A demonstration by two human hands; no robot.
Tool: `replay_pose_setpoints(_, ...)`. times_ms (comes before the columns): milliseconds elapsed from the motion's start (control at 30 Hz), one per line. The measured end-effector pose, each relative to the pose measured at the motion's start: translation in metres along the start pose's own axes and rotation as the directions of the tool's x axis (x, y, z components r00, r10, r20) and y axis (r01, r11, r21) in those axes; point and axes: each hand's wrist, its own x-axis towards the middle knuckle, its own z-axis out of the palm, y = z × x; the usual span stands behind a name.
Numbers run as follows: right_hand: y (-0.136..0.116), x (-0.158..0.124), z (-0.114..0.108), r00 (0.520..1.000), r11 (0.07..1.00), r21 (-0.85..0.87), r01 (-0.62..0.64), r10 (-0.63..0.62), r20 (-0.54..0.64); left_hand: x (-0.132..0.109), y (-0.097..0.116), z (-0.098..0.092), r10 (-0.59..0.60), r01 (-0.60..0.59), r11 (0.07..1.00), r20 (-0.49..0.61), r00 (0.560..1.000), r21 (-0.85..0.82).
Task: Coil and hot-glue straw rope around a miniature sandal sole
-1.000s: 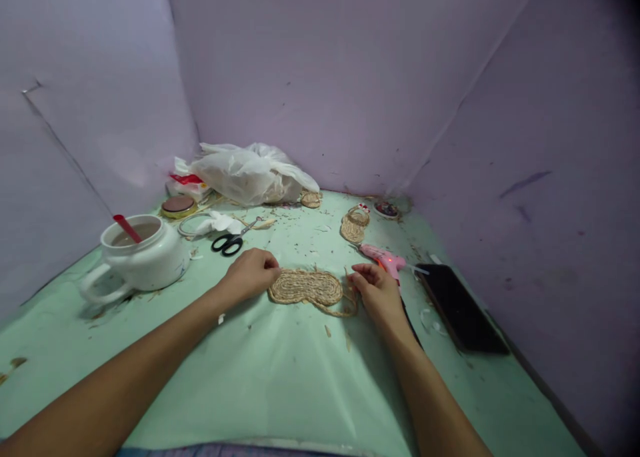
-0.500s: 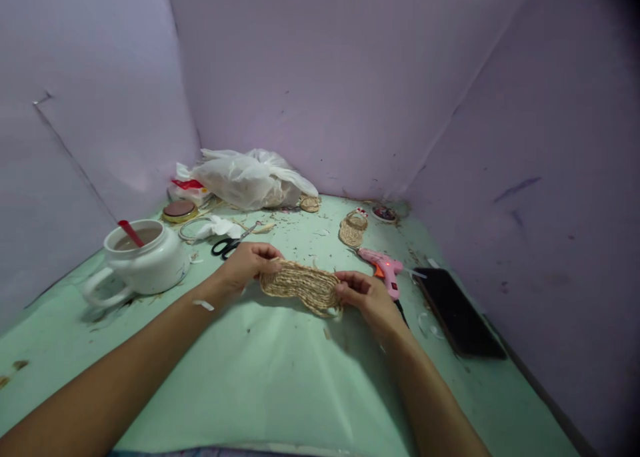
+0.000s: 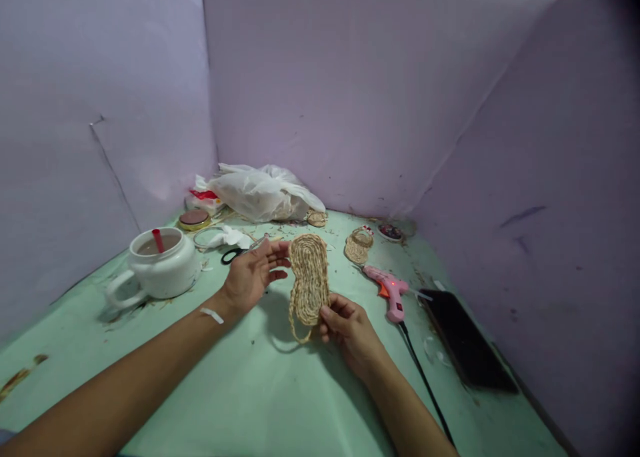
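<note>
A woven straw sole (image 3: 309,280), coiled from braided cord, is held upright above the table, its face toward me. My right hand (image 3: 347,330) pinches its lower right edge between thumb and fingers. A loose end of braid (image 3: 295,330) loops down from its lower left. My left hand (image 3: 257,273) is open, palm turned inward, fingers stretched toward the sole's upper left edge; whether the fingertips touch it I cannot tell. Behind that hand lie black-handled scissors (image 3: 233,255), partly hidden. To the right rests a pink glue gun (image 3: 389,289) with a lit red light.
On the green table (image 3: 240,390) stand a white mug (image 3: 167,267) at left and a phone (image 3: 467,337) at right. Farther back are a small straw slipper (image 3: 359,247), a plastic bag (image 3: 265,193), a round tin (image 3: 195,219) and a small dish (image 3: 390,232). The glue gun's cord (image 3: 425,377) runs toward me.
The sole has turned from lying sideways between both hands to upright, showing its face. My left hand has let go and opened; the right still grips it. The view has shifted slightly.
</note>
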Motion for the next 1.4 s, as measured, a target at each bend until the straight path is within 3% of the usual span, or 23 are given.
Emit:
replay_pose_setpoints(167,0.0,0.002,-0.005,0.997,0.997,0.053,0.055,-0.053,-0.053,-0.01,-0.024,0.009,-0.112,0.095,0.984,0.105,0.988,0.153)
replay_pose_setpoints(300,0.002,0.002,-0.005,0.996,0.995,0.074,0.071,-0.067,-0.059,-0.018,-0.035,0.016,-0.113,0.073,0.963,0.142,0.983,0.259)
replay_pose_setpoints(633,-0.006,-0.002,-0.007,0.997,0.998,-0.007,0.057,-0.057,-0.044,-0.017,-0.033,0.016,-0.09,0.065,0.926,0.05,0.995,0.373)
replay_pose_setpoints(867,-0.022,-0.001,-0.02,0.955,0.961,0.12,0.251,-0.225,-0.193,-0.023,-0.03,0.022,-0.193,0.141,0.883,0.072,0.979,0.447)
replay_pose_setpoints(1033,-0.023,0.0,-0.023,0.963,0.961,0.119,0.25,-0.233,-0.136,-0.023,-0.024,0.019,-0.166,0.082,0.842,0.111,0.98,0.533)
replay_pose_setpoints(1133,-0.02,0.002,-0.028,0.956,0.959,0.087,0.269,-0.256,-0.142,-0.022,-0.014,0.017,-0.137,0.0,0.769,0.165,0.977,0.639)
replay_pose_setpoints(1233,-0.021,-0.001,-0.031,0.953,0.965,-0.019,0.261,-0.261,-0.152,-0.023,0.002,0.016,-0.115,-0.114,0.604,0.228,0.967,0.788)
replay_pose_setpoints(1400,-0.022,-0.01,-0.019,0.992,0.975,-0.181,0.128,-0.127,0.017,-0.019,0.022,0.011,-0.086,-0.23,0.403,0.287,0.954,0.886)
